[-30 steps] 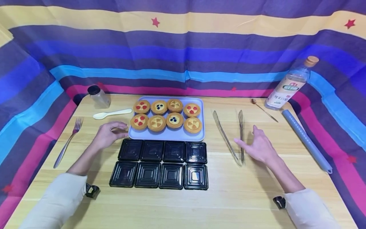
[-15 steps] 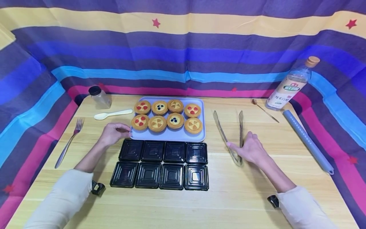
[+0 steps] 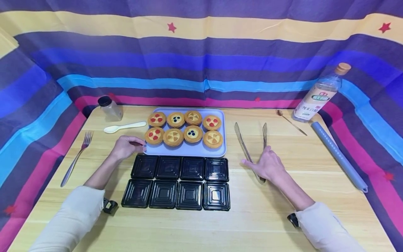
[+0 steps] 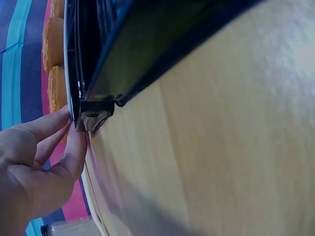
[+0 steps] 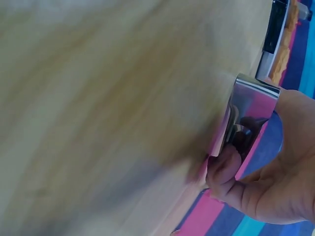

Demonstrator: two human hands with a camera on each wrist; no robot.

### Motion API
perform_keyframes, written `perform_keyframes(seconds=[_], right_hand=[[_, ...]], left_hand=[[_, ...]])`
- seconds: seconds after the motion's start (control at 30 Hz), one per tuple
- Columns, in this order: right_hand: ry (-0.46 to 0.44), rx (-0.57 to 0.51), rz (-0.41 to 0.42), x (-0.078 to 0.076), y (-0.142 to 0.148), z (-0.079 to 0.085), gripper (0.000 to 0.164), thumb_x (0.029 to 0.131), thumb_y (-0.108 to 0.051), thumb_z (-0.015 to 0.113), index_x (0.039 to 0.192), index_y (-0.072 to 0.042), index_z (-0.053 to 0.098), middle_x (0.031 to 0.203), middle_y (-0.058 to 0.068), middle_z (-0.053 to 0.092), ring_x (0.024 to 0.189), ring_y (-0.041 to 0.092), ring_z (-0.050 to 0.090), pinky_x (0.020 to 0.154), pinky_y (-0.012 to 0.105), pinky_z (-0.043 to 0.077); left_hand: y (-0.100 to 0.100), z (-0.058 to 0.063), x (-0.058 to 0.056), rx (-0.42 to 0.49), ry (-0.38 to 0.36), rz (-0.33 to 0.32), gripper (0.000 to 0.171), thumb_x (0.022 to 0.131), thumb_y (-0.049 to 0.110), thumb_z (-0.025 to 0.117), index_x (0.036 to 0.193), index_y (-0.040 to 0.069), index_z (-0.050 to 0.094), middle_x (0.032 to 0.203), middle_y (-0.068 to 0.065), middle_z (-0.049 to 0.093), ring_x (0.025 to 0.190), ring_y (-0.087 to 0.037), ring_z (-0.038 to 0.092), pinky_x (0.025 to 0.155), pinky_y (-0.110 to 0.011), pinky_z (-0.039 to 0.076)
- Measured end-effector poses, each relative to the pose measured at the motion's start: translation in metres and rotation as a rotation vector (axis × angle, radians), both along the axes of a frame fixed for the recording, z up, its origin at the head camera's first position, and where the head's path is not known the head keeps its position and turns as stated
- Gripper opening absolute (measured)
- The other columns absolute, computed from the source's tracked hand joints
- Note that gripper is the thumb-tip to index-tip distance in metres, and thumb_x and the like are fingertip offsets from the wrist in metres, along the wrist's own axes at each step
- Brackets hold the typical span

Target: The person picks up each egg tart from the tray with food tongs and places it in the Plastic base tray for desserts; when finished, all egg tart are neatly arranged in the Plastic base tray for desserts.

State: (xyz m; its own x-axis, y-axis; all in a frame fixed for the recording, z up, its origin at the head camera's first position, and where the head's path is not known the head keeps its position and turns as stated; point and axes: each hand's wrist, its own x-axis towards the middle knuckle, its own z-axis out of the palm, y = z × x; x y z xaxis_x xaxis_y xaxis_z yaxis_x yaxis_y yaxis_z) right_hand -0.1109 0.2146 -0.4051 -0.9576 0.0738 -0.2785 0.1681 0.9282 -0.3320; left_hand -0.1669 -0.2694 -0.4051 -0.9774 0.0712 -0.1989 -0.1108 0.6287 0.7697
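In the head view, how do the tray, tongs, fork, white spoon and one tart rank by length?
1. tray
2. tongs and fork: too alike to rank, with the right hand hiding part of the tongs
3. white spoon
4. tart, front row, far right

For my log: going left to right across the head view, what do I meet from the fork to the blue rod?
Fork → left hand → lilac tray → tongs → thin spoon → blue rod.

striped cloth (image 3: 201,63) behind wooden table (image 3: 258,224)
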Motion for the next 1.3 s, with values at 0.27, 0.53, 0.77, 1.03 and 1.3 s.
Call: perform_keyframes(seconds=[0.27, 0.53, 0.77, 1.03, 1.3], right_hand=[[-0.04, -0.037, -0.031, 0.001, -0.001, 0.003, 0.116, 0.08, -0.059, 0.065, 0.142, 0.019, 0.006, 0.06, 0.009, 0.051, 0.04, 0.011, 0.038, 0.036, 0.023, 0.033], [0.0, -0.095, -0.007, 0.006, 0.001, 0.003, 0.092, 0.084, -0.045, 0.066, 0.134, 0.018, 0.022, 0.06, 0.01, 0.055, 0.04, 0.017, 0.048, 0.034, 0.025, 0.037], [0.078, -0.109, 0.004, 0.003, 0.002, 0.009, 0.093, 0.084, -0.043, 0.064, 0.141, 0.014, 0.019, 0.076, 0.02, 0.06, 0.052, 0.023, 0.055, 0.041, 0.031, 0.045], [0.263, -0.141, 0.072, 0.006, 0.012, 0.014, 0.052, 0.085, -0.043, 0.064, 0.106, 0.003, 0.05, 0.073, 0.015, 0.055, 0.061, 0.025, 0.055, 0.045, 0.031, 0.044], [0.451, -0.083, 0.207, 0.006, 0.018, 0.025, 0.039, 0.088, -0.032, 0.064, 0.1, 0.004, 0.052, 0.076, 0.013, 0.052, 0.068, 0.027, 0.052, 0.055, 0.041, 0.046]], left_hand=[[0.001, -0.001, -0.002, 0.03, -0.015, -0.011, 0.031, 0.078, 0.007, 0.075, 0.103, -0.009, 0.067, 0.091, -0.014, 0.072, 0.069, 0.002, 0.06, 0.065, -0.016, 0.05], [0.001, 0.0, -0.003, 0.002, -0.006, -0.025, 0.028, 0.079, 0.008, 0.075, 0.102, -0.008, 0.068, 0.092, -0.014, 0.073, 0.071, 0.0, 0.061, 0.066, -0.017, 0.05], [-0.001, 0.001, -0.003, 0.0, 0.0, -0.014, 0.028, 0.079, 0.008, 0.074, 0.102, -0.008, 0.068, 0.091, -0.012, 0.072, 0.07, 0.001, 0.06, 0.066, -0.017, 0.05], [0.0, -0.001, -0.003, 0.001, -0.018, -0.017, 0.03, 0.079, 0.008, 0.074, 0.104, -0.007, 0.068, 0.094, -0.013, 0.072, 0.072, 0.001, 0.06, 0.067, -0.017, 0.05], [-0.001, 0.0, -0.001, 0.01, -0.028, -0.019, 0.03, 0.08, 0.008, 0.073, 0.105, -0.007, 0.067, 0.096, -0.015, 0.072, 0.073, 0.001, 0.06, 0.068, -0.016, 0.05]])
